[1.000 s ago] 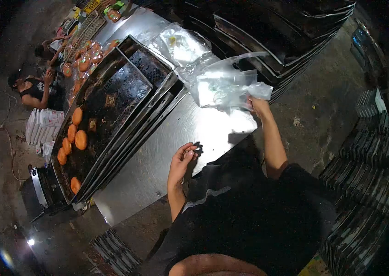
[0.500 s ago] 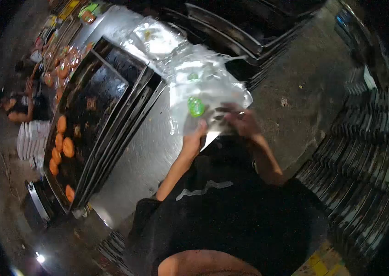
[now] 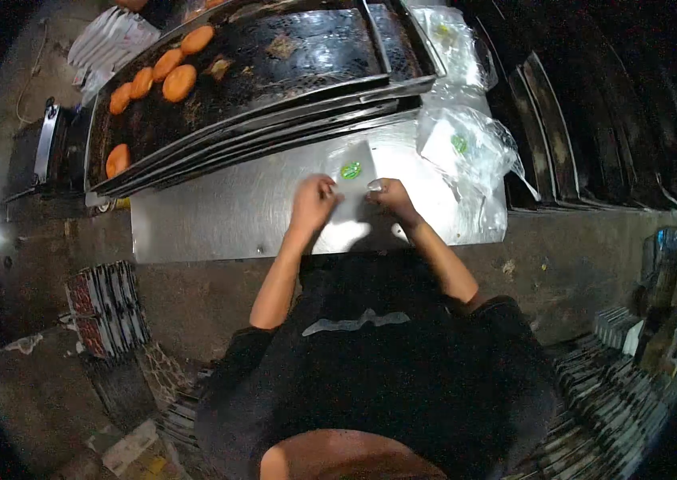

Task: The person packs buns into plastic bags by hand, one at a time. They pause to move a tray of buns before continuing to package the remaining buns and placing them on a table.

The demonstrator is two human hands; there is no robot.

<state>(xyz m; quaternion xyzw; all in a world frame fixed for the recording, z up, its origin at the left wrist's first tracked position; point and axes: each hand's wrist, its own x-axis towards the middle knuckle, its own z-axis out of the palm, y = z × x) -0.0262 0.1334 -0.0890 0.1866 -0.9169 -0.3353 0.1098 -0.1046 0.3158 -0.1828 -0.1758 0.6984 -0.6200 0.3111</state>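
A clear plastic bag point(image 3: 358, 157) with a round green print lies over the metal table between my hands. My left hand point(image 3: 314, 202) is at the bag's lower left side, its fingers curled in near the edge. At the lower right edge my right hand point(image 3: 391, 198) pinches the bag between thumb and fingers. More clear bags with green prints point(image 3: 466, 146) lie in a loose heap on the table to the right.
Stacked black trays point(image 3: 306, 48) stand behind the table point(image 3: 210, 200); the top one holds several round orange-brown buns point(image 3: 179, 83). Dark metal trays point(image 3: 550, 128) lean at the right. White packs point(image 3: 114, 38) sit at the back left. More stacks point(image 3: 106, 308) are on the floor.
The view has turned, so the trays now lie ahead. My hands have moved off the bag pile with a single bag between them, and my right hand has closed on its edge.
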